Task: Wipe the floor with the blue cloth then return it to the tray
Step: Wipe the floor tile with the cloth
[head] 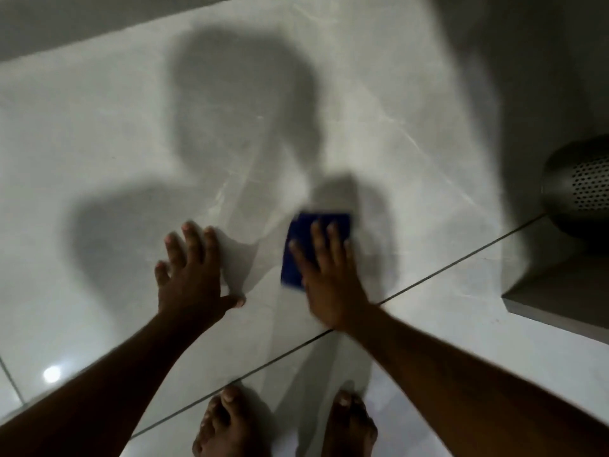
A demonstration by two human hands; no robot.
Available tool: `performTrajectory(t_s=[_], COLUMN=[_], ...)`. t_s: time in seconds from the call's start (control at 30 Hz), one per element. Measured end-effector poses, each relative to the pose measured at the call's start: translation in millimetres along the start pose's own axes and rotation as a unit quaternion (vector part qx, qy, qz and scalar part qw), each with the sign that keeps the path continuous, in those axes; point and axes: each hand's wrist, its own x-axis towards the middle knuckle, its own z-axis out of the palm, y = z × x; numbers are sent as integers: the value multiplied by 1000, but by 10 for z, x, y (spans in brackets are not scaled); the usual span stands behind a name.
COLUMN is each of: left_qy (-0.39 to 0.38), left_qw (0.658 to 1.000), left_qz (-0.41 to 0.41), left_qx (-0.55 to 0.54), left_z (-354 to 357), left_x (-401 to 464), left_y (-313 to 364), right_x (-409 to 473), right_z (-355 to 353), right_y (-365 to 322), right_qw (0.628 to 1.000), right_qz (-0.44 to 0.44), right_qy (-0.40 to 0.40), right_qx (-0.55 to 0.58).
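The blue cloth (298,255) lies flat on the pale glossy floor tiles (99,143), folded into a rectangle. My right hand (324,275) presses down on it with flat, spread fingers, covering its lower right part. My left hand (191,275) rests flat on the bare tile to the left of the cloth, fingers apart and holding nothing. The right hand and cloth look motion-blurred. No tray shows in the view.
A dark metal cylinder with a perforated side (580,192) stands at the right edge. Below it is a grey raised step or ledge (557,291). My two bare feet (283,423) stand at the bottom. A grout line (461,258) runs diagonally across the floor.
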Motion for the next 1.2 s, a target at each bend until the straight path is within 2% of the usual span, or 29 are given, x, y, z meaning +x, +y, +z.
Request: performTrajectory(t_s=[0.07, 0.13, 0.17, 0.2, 0.23, 0.3, 0.37, 0.43, 0.5, 0.57, 0.63, 0.67, 0.77, 0.83, 0.87, 0.93, 1.0, 1.07, 1.13, 1.2], left_qy=[-6, -2, -4, -10, -14, -15, -15, -16, -13, -12, -12, -12, -13, -15, -16, -13, -10, -9, -10, -10], left_qw=[1000, 1000, 1000, 1000, 1000, 1000, 1000, 1000, 1000, 1000, 1000, 1000, 1000, 1000, 1000, 1000, 1000, 1000, 1000, 1000], left_qz=[-3, 3, 3, 2, 1, 4, 3, 0, 3, 5, 3, 4, 6, 3, 4, 3, 4, 6, 4, 9], left_qx=[-5, -6, -5, -5, -4, -1, 3, 1, -2, -2, -3, -2, 2, 4, 5, 10, 11, 14, 11, 10], left_z=[-14, -22, -24, -30, -41, -61, -70, -60, -41, -28, -26, -23, -11, -26, -33, -45, -43, -26, -8, 16], left_x=[-21, -7, -10, -17, -24, -24, 1, 7, 0, 1, 1, 3, 1, -3, -1, 2, 19, 43, 40, 44], left_y=[12, 16, 11, 7, 5, 16, 32, 39, 31, 25, 15, 16, 8, 14, 21, 22, 28, 18, -5, -4], right_x=[-508, -299, -79, 136, 317, 465, 232, -216, -710, -1114, -1134, -976, -127, 526, 805, 1104, 921, 373, -241, -676], right_z=[130, 91, 43, -32, -101, -199, -247, -239, -62, 178, 309, 324, 185, 2, -103, -267, -307, -243, -91, 81], right_y=[-126, 158, 317, 450, 597, 1026, 1447, 1584, 1196, 426, -202, -345, -255, -8, 153, 523, 885, 1029, 668, 56], right_qw=[985, 946, 928, 925, 947, 995, 992, 976, 961, 968, 983, 990, 999, 994, 994, 999, 989, 968, 951, 964], right_qz=[-156, -310, -361, -367, -306, -65, 112, 212, 274, 249, 172, 130, -42, -110, -99, 11, 145, 244, 303, 260], right_qy=[-68, -84, -71, -52, -38, -7, 2, 1, 9, -29, -56, -44, -9, -3, 12, 27, 30, 49, 57, 35], right_qx=[-11, -39, -62, -85, -91, -81, -62, -47, -19, 5, 22, 28, 16, -24, -34, -28, -11, 18, 38, 39])
